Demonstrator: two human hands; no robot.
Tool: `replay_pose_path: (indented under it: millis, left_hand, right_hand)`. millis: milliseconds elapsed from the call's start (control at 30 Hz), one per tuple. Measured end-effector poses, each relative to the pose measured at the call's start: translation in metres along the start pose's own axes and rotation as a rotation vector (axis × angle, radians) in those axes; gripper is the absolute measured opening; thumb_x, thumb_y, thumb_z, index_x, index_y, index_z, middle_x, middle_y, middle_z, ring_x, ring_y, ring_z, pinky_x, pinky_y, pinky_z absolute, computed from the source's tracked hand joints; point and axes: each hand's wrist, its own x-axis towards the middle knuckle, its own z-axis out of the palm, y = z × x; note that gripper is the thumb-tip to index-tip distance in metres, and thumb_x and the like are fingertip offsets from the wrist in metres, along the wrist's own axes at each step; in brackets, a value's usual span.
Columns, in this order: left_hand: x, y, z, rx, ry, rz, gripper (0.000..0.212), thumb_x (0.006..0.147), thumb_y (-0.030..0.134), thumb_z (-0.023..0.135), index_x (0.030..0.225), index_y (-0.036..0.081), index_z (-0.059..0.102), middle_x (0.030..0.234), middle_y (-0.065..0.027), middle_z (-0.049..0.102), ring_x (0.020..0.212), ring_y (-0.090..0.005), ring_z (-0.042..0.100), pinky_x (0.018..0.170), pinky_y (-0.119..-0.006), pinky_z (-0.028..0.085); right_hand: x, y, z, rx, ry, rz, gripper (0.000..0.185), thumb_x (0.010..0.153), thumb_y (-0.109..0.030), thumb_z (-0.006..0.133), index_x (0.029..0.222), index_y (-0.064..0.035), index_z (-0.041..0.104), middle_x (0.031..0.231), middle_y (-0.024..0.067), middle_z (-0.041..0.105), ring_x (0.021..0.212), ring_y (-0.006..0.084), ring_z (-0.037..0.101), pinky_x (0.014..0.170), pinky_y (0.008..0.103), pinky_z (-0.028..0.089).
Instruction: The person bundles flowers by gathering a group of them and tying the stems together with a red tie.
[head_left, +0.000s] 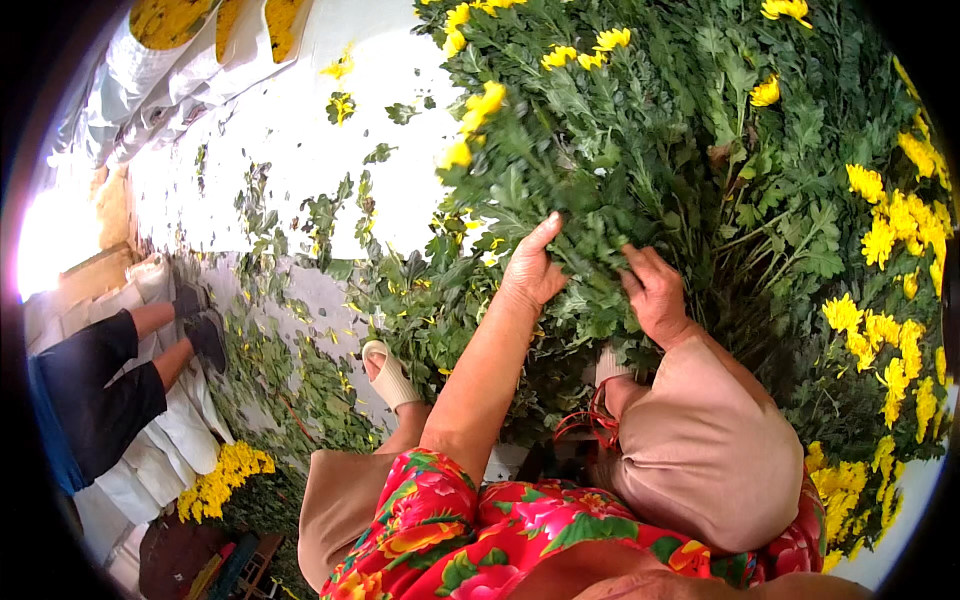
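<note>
A bunch of yellow chrysanthemums (517, 176) is held above my feet, its blossoms towards the upper left and its leafy lower ends near me. Around the stems closes my left hand (534, 264), with the thumb raised; leaves hide part of the grip. My right hand (657, 294) has its fingertips and thumb pressed on the leafy lower part of the same bunch. Leaves between the two hands are blurred. Beyond and to the right lies a large heap of cut chrysanthemums (712, 157), stems and leaves packed together.
Stripped leaves and petals (307, 382) litter the floor on the left. A red string (589, 426) lies by my right foot. Wrapped flower bundles (142, 71) stand at the upper left. Another person (105, 390) stands at the left, near white sacks (176, 427) and yellow flowers (225, 480).
</note>
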Motion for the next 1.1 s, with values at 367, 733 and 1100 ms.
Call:
replay_pose_path:
  millis: [367,733,1100]
  left_hand:
    - [-0.001,0.002,0.006,0.218,0.225,0.042,0.042,0.096,0.021,0.064,0.133,0.003,0.058,0.127,-0.0131,0.067,0.113,-0.0303,0.065,0.099,-0.049,0.053]
    - [0.007,0.006,-0.007,0.122,0.201,0.032,0.043,0.095,0.016,0.064,0.135,0.002,0.056,0.127,-0.0135,0.065,0.111,-0.0315,0.066,0.097,-0.051,0.054]
    - [0.018,0.009,-0.008,0.191,0.356,0.018,0.049,0.097,0.027,0.064,0.138,0.003,0.052,0.132,-0.0156,0.062,0.115,-0.0330,0.063,0.101,-0.051,0.049]
  right_hand:
    - [0.048,0.068,-0.014,-0.563,-0.117,0.108,0.030,0.089,-0.023,0.070,0.107,0.0007,0.065,0.100,0.0138,0.067,0.088,0.0304,0.068,0.075,0.0431,0.056]
    - [0.030,0.092,-0.023,0.337,0.084,0.379,0.021,0.092,-0.016,0.066,0.105,0.0009,0.063,0.097,0.0058,0.069,0.090,0.0150,0.059,0.081,0.0351,0.047]
    - [0.040,0.057,-0.019,0.148,0.015,0.319,0.020,0.081,-0.009,0.071,0.089,0.0047,0.059,0.081,0.0215,0.063,0.070,0.0342,0.061,0.067,0.0387,0.048]
